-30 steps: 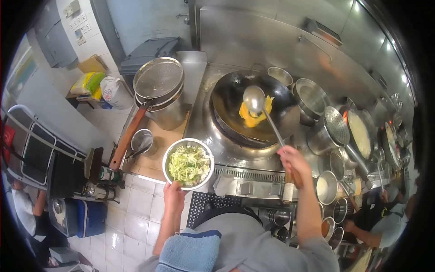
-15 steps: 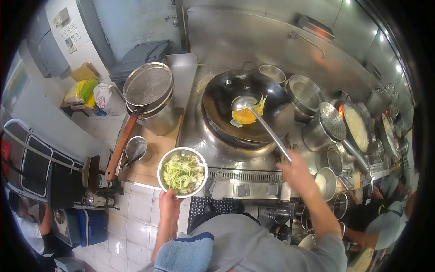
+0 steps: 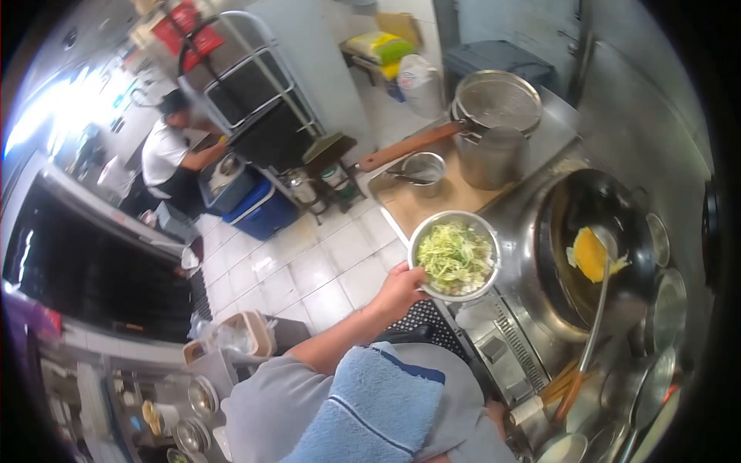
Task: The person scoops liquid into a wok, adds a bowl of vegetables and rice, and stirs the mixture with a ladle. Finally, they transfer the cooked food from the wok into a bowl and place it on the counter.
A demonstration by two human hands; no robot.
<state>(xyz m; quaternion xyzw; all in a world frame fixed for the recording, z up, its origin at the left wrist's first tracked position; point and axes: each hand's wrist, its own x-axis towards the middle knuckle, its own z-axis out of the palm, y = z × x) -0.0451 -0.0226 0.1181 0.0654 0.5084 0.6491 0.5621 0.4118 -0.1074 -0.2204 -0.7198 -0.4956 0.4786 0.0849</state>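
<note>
My left hand (image 3: 401, 287) grips the rim of a metal bowl (image 3: 494, 266) filled with shredded pale green vegetables (image 3: 455, 258). To the right sits a dark wok (image 3: 617, 197) with yellow-orange egg (image 3: 590, 253) in it. A ladle (image 3: 598, 316) leans in the wok beside the egg, its wooden handle end over the stove's front edge, with no hand on it. Only a bit of skin, perhaps my right hand (image 3: 500, 420), shows by the grey shirt near the bottom; its fingers cannot be made out.
A round strainer (image 3: 498, 100) with a wooden handle lies over a metal pot (image 3: 494, 158). Near it stands a small metal cup (image 3: 423, 174) on the board. Another person (image 3: 166, 154) is at the upper left beside a blue cooler (image 3: 262, 212). Strainers and pots crowd the lower right.
The view has turned left, so the wok and bowl appear farther right. My right hand has let go of the ladle, which now rests in the wok. The bowl remains in my left hand.
</note>
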